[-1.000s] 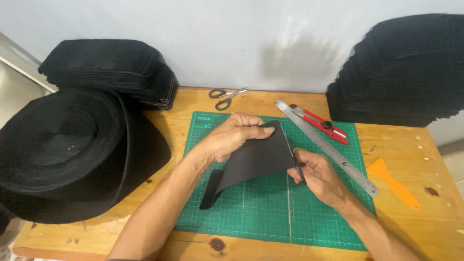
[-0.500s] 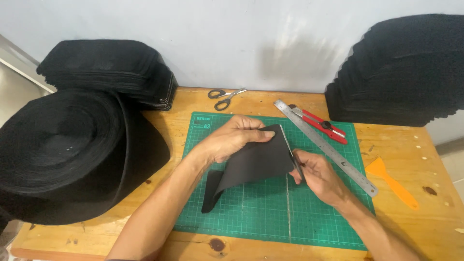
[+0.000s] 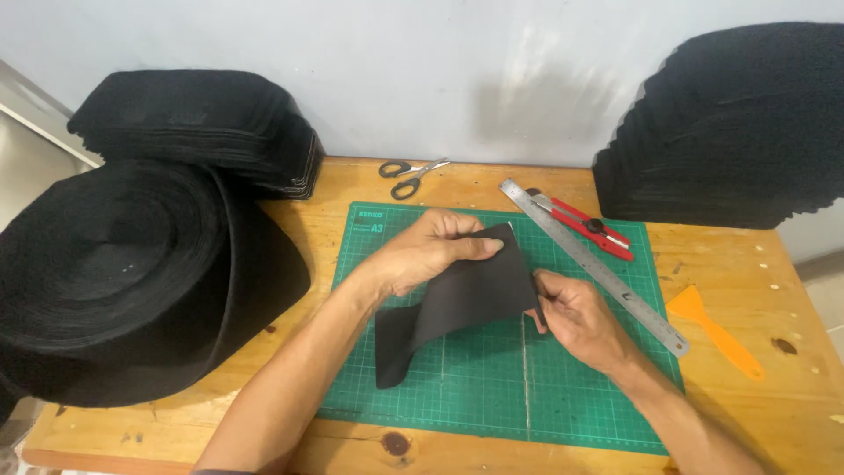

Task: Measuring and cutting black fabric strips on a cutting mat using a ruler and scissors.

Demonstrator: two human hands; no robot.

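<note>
Black felt piece (image 3: 466, 295) hangs bent above the green cutting mat (image 3: 580, 396), pinched at its top corner by the left hand (image 3: 431, 255) and at its right edge by the right hand (image 3: 576, 317). Beside them on the wooden worktop (image 3: 774, 308) lie a steel ruler (image 3: 598, 264), a red knife (image 3: 585, 224) and scissors (image 3: 409, 176).

Wood table (image 3: 492, 180) w/ green mat (image 3: 492, 396), scissors (image 3: 411, 174), orange scraper (image 3: 712, 330), black roll (image 3: 114, 273), 2 black stacks (image 3: 730, 123)
</note>
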